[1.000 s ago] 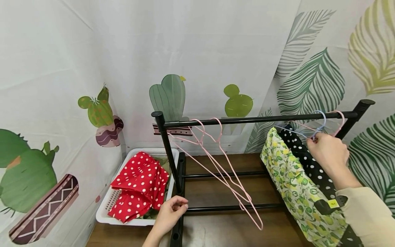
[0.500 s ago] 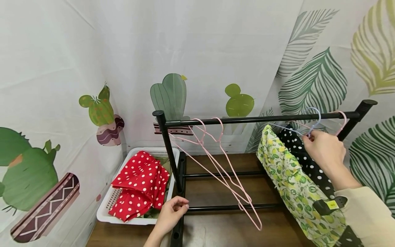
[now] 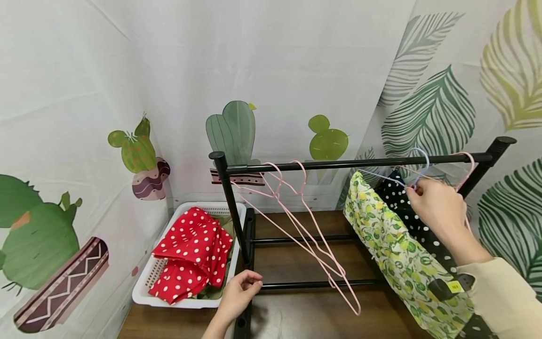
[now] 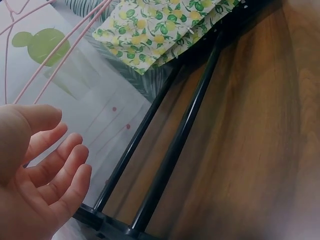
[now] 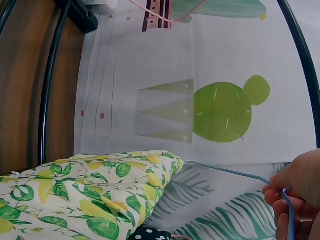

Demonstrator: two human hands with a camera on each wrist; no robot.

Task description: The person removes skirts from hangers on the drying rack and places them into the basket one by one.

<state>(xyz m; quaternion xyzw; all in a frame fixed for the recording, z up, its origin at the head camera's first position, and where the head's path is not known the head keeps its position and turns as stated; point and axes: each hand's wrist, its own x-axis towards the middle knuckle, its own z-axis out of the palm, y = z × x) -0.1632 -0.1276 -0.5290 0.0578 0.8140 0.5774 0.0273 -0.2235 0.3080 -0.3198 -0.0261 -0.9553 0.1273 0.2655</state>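
At the right end of the black rack, my right hand (image 3: 440, 207) pinches the neck of a light blue hanger (image 3: 421, 165), whose hook sits over the top bar. A lemon-print cloth (image 3: 389, 235) hangs from this hanger; the right wrist view shows its blue arm (image 5: 227, 171) running into the cloth. Behind it hangs a black cloth with white dots (image 3: 417, 221) on a pink hanger (image 3: 469, 169). My left hand (image 3: 239, 294) holds nothing, its fingers loosely bent beside the rack's left foot. In the left wrist view the fingers (image 4: 65, 170) curve with a gap to the thumb.
Two bare pink hangers (image 3: 311, 226) hang near the left end of the top bar (image 3: 338, 165). A white basket (image 3: 144, 287) left of the rack holds a red dotted cloth (image 3: 190, 254) over a green one. Lower bars (image 3: 313, 286) cross the wooden table (image 3: 279, 263).
My right hand has slid the blue hanger and its lemon-print cloth left along the bar, widening the space to the pink hanger at the end. The left hand has barely moved.
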